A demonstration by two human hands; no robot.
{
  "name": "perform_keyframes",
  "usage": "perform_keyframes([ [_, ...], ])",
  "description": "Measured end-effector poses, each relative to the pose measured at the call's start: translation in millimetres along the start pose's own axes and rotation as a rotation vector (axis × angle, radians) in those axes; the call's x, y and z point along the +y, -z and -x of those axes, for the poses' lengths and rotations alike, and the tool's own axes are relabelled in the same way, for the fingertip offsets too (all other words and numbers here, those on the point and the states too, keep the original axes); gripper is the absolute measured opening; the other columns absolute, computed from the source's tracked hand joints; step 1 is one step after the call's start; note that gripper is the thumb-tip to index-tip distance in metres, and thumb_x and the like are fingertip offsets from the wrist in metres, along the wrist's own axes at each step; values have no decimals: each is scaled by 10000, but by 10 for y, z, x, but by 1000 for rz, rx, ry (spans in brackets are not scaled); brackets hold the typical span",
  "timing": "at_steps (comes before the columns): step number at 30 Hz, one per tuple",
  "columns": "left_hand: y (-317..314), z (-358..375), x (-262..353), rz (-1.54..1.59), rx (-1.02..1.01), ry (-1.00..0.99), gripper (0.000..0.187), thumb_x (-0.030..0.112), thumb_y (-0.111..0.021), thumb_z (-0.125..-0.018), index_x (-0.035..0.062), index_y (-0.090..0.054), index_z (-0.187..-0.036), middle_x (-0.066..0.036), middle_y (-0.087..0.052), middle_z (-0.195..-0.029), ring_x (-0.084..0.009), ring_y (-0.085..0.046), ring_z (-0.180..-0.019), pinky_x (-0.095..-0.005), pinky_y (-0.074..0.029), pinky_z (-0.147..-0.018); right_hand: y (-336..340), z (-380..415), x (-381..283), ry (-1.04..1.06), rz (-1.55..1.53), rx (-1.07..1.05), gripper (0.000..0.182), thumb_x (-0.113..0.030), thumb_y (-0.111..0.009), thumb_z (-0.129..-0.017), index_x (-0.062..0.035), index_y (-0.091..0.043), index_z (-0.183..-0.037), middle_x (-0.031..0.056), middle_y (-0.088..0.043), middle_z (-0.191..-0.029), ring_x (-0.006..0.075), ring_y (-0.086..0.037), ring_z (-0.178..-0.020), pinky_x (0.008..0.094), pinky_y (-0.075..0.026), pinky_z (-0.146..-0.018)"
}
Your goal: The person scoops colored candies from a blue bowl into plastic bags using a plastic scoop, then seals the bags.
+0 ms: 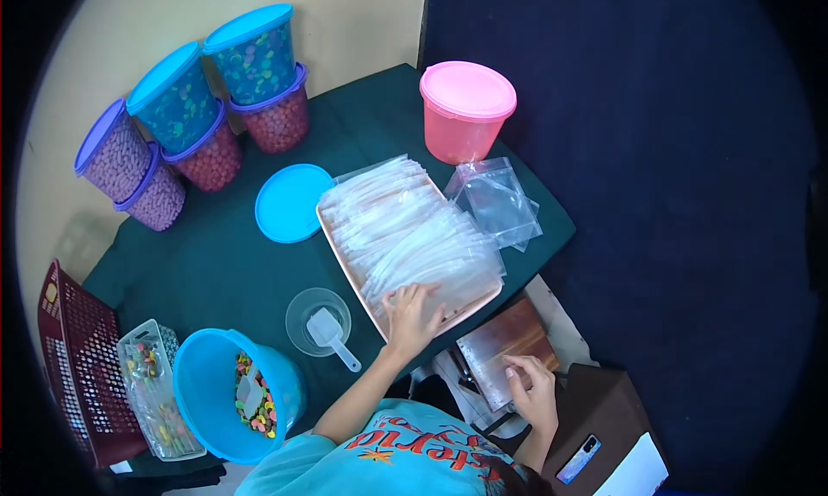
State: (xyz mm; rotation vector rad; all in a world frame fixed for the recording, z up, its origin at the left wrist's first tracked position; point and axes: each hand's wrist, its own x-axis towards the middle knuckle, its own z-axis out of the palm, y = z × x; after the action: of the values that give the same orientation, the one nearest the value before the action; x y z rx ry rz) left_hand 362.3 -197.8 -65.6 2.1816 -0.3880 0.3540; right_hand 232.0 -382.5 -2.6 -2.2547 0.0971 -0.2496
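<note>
My left hand (416, 317) rests at the near end of a tray (349, 276) packed with clear plastic bags (405, 220). Its fingers are spread over the nearest bags and grip none that I can make out. My right hand (535, 394) is off the table's edge, above a flat brown panel with a silvery strip (509, 349). Its fingers are loosely bent, with thumb and forefinger slightly apart and nothing visible between them. Left of the tray, a clear bowl (297, 334) has a white scoop (324, 328) in it.
An open blue tub (194, 401) contains colourful candies and a scoop. Beside it stand a basket of filled bags (155, 392) and a maroon basket (82, 358). Stacked candy tubs (177, 99), a blue lid (293, 203), a pink tub (466, 116) and loose bags (496, 203) lie farther back.
</note>
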Motion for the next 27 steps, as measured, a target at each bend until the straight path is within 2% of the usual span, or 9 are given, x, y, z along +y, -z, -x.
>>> perform_keyframes([
  [4, 39, -46, 104, -37, -99, 96, 226, 216, -636, -715, 114, -615, -915, -7, -542, -770, -174, -480, -857, -469, -200, -840, -17, -321, -19, 57, -36, -166, 195, -73, -537, -731, -31, -594, -912, 137, -596, -851, 297, -560, -817, 355, -400, -735],
  [7, 210, -84, 239, 8, -61, 77, 136, 183, -646, -711, 91, -647, -811, -29, -541, -748, -184, -498, -800, -408, -270, -806, -17, -621, -4, 225, -49, -173, 181, -9, -545, -722, 14, -592, -895, 139, -594, -854, 256, -581, -794, 300, -440, -728],
  [9, 326, -90, 321, 331, 64, 97, 87, 88, -662, -678, 43, -656, -753, -56, -567, -683, -170, -515, -638, -312, -384, -651, 14, -847, -14, 304, -102, -127, 255, -2, -556, -707, 16, -566, -961, 152, -558, -965, 271, -554, -877, 313, -434, -757],
  [12, 500, 39, 463, 175, 115, -24, 106, 45, -666, -661, 22, -658, -763, -77, -576, -686, -180, -528, -603, -271, -405, -542, 96, -1105, -159, 350, -119, -89, 361, -29, -605, -677, -34, -548, -1033, 163, -490, -1088, 312, -472, -994, 365, -378, -860],
  [14, 518, 155, 594, 205, 136, -5, 125, 62, -672, -662, 42, -670, -785, -69, -576, -693, -176, -537, -634, -283, -416, -587, 103, -1247, -185, 504, -48, -51, 440, -57, -662, -630, -43, -552, -1056, 154, -484, -1101, 320, -445, -1005, 380, -363, -870],
  [18, 469, 363, 802, 202, 138, 0, 141, 80, -692, -664, 58, -677, -802, -41, -567, -713, -176, -533, -674, -279, -405, -631, -41, -1500, -215, 741, -128, -248, 376, -17, -676, -565, -33, -586, -929, 119, -571, -898, 283, -506, -906, 360, -400, -790],
  [20, 514, 462, 836, 268, 6, -50, 279, 251, -722, -667, 59, -661, -860, -68, -560, -846, -213, -531, -811, -328, -402, -731, -136, -1567, -175, 778, -250, -408, 325, -19, -672, -592, -45, -594, -907, 107, -573, -859, 276, -518, -850, 362, -390, -771],
  [22, 494, 601, 808, 509, 3, -13, 515, 449, -605, -740, 31, -557, -1039, -136, -463, -1110, -269, -428, -1077, -394, -309, -921, -234, -1596, -246, 802, -368, -571, 275, -21, -667, -619, -57, -602, -884, 95, -575, -821, 268, -529, -794, 364, -380, -752],
  [27, 501, 848, 999, 526, 214, 176, 867, 682, -348, -752, -13, -285, -1266, -188, -265, -1300, -307, -254, -1229, -401, -194, -1006, -505, -1418, -620, 1014, -575, -932, 186, 65, -613, -638, -54, -592, -780, 76, -577, -783, 240, -554, -753, 341, -406, -741],
])
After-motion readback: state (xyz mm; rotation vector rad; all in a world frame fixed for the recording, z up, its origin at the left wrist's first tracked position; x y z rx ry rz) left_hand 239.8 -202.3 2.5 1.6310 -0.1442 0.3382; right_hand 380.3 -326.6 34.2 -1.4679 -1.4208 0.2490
